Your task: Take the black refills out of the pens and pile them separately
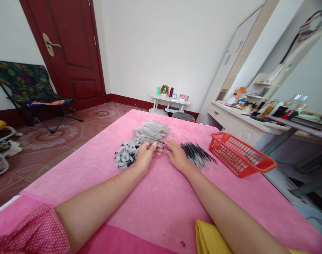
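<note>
Head view, looking down the pink table (150, 204): both forearms reach out and the hands meet at the middle of the cloth. The left hand (145, 155) is curled, thumb and fingertips pinched on a slim pen part (161, 145). The part lies roughly crosswise, its long axis running from one hand toward the other. The right hand (178, 155) rests knuckles-up with its fingers close together at the part's other end. Whether they grip it I cannot tell, since the back of the hand hides the tips.

The supplies sit in a ring around that spot:
- The grey barrels (152, 130) are heaped just beyond the fingertips, fanned away from the person.
- The caps (126, 155) lie touching the outer side of the left hand.
- The dark refills (196, 153) lie just beside the right hand, closer to it than to the left, pointing off toward the red basket (240, 153).

The basket stands apart at the table's right edge.
</note>
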`<state>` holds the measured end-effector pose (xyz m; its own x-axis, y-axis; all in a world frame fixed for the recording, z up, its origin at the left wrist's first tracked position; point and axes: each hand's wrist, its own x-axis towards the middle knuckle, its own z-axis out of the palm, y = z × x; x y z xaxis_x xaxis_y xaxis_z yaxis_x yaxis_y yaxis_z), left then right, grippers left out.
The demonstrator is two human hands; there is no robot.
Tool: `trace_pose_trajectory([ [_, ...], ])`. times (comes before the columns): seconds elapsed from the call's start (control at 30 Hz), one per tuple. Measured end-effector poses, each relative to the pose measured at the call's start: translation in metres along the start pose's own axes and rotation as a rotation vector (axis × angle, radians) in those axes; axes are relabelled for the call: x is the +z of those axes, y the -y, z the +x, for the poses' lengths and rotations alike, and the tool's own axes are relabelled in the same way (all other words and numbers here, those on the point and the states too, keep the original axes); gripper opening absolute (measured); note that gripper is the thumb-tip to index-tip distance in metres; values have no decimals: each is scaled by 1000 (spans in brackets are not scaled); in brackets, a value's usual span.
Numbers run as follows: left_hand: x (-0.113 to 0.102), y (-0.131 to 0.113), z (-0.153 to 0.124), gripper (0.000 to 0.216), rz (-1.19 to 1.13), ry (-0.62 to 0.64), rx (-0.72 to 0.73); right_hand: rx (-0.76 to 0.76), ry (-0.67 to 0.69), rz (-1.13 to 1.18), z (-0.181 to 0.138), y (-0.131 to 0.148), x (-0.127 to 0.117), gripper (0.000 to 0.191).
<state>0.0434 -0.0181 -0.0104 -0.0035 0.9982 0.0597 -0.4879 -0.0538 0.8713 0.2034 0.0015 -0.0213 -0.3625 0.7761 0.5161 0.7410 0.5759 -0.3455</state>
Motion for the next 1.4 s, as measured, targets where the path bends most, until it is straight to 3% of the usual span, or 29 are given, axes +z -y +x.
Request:
trace_pose_trajectory([
  [0.27,-3,1,1,35,-20,-13,14,-10,89,-125,14,14,10,40],
  [0.57,-1,-3,-2,37,10,-15,79,17,47,-143,7,16,6,18],
  [0.7,-2,-3,-2,39,27,-2,80,143,-28,-102,4,19,1,13],
  [0.8,-2,-4,-2,39,23,4,71,284,-84,139,1,17,-4,20],
  [0.93,-1,-5,-4,38,2,22,53,440,-136,683,-3,16,-10,25],
  [1.03,0,-6,-5,36,-18,34,40,522,-196,954,-3,19,-17,44],
  [1.23,0,-6,-6,34,-35,56,35,679,-248,1132,1,23,-28,33],
  [1.4,1,-5,-6,35,-56,60,27,676,-288,1207,1,30,-29,30],
])
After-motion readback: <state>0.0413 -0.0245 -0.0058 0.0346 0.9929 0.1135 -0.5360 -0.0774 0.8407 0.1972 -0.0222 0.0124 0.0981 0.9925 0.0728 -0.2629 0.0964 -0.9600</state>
